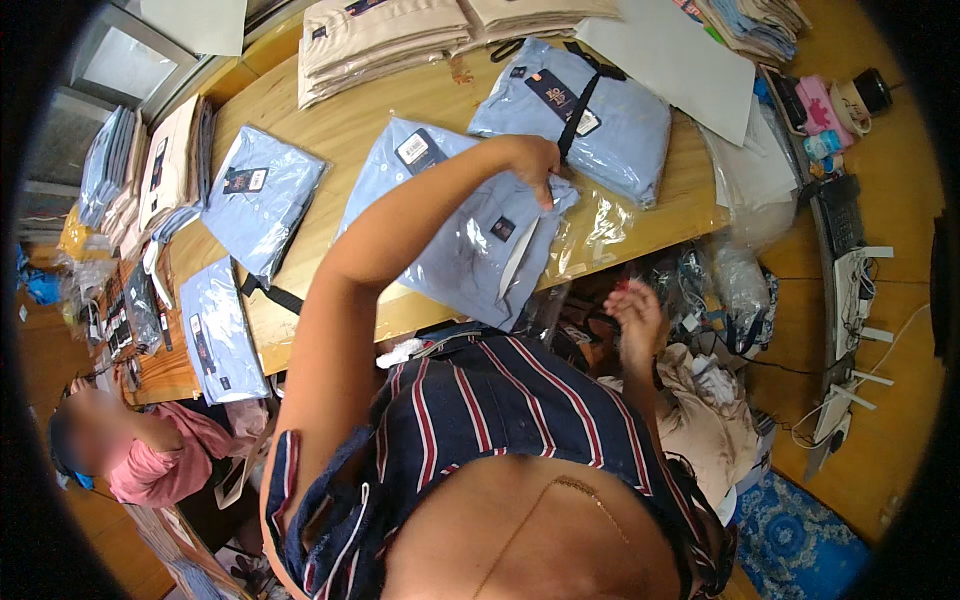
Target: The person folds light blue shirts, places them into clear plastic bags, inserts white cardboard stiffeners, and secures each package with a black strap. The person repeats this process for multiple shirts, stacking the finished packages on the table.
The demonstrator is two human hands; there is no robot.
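Observation:
A folded light-blue shirt point(455, 250) in a clear plastic bag lies slanted across the near edge of the table. My left hand point(532, 165) reaches over it, and its fingers and thumb close on the far-right corner of the bag. A white strip shows along the shirt's right side. Past the table's near edge, to the right, my right hand point(637, 312) is raised with its fingers curled together. Something small and red shows at those fingertips, too small to name. Just beyond my left hand lies a bagged blue shirt pack point(590, 115) with a black strap over it.
More bagged blue shirts point(262, 200) lie at the left of the wooden table point(400, 320). Stacks of beige packs point(380, 40) stand at the back. White sheets point(670, 70) lie at the back right. Another person point(165, 450) sits at the lower left. Cloth point(710, 420) is heaped beside me.

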